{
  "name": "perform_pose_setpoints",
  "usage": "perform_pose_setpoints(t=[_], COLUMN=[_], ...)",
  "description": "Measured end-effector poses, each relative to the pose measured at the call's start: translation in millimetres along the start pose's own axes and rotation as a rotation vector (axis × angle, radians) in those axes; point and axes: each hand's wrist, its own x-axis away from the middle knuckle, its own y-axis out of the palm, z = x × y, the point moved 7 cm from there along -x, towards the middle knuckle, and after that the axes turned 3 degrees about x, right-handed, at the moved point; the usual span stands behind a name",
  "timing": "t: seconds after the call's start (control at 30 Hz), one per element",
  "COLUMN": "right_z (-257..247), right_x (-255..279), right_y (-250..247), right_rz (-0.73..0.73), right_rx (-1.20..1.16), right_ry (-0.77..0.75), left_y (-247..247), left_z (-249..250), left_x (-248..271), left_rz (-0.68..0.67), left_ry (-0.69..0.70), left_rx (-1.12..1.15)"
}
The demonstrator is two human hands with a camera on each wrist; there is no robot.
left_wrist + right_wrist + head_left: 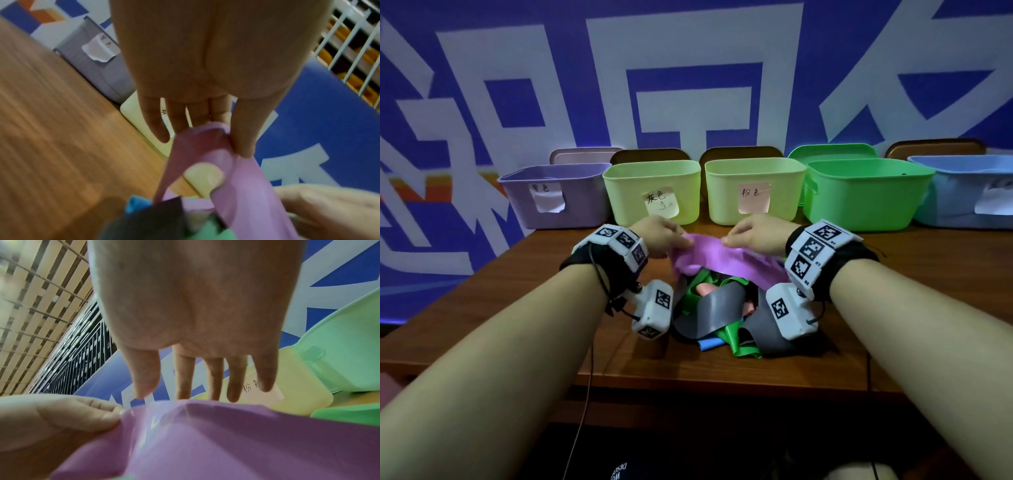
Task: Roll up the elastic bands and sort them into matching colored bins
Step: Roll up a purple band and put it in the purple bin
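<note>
A purple elastic band [722, 257] is lifted above a tangled pile of grey, green, blue and pink bands [722, 315] on the wooden table [517, 308]. My left hand [671, 236] pinches the band's left end between thumb and fingers [243, 142]. My right hand [743, 234] pinches its upper edge a little to the right, with the thumb on the near side and the fingers [234, 386] behind the purple band [226, 434]. The purple bin [558, 195] stands at the far left of the row.
Behind the pile is a row of bins: a yellow-green bin [650, 192] with a grey label, another yellow-green bin [755, 188] with a pink label, a green bin [866, 195] and a blue bin [969, 192]. Lids lean behind them against a blue and white wall.
</note>
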Motion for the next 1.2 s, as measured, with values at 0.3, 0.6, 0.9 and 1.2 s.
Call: perform_pose_setpoints(t=[0.3, 0.6, 0.9, 1.2], right_z=[-16, -8, -16, -2], right_x=[16, 53, 71, 56], right_y=[-43, -124, -168, -152], right_rz=[0.236, 0.582, 0.750, 0.614], right_rx=[-0.305, -0.476, -0.507, -0.566], right_ry=[-0.115, -0.114, -0.159, -0.163], left_y=[-11, -7, 8, -14], left_z=[76, 130, 176, 162], left_x=[29, 46, 57, 35], left_rz=[0.004, 0.039, -0.113, 0.299], left_ry=[0.127, 0.207, 0.276, 0.307], left_rx=[0.540, 0.392, 0.473, 0.344])
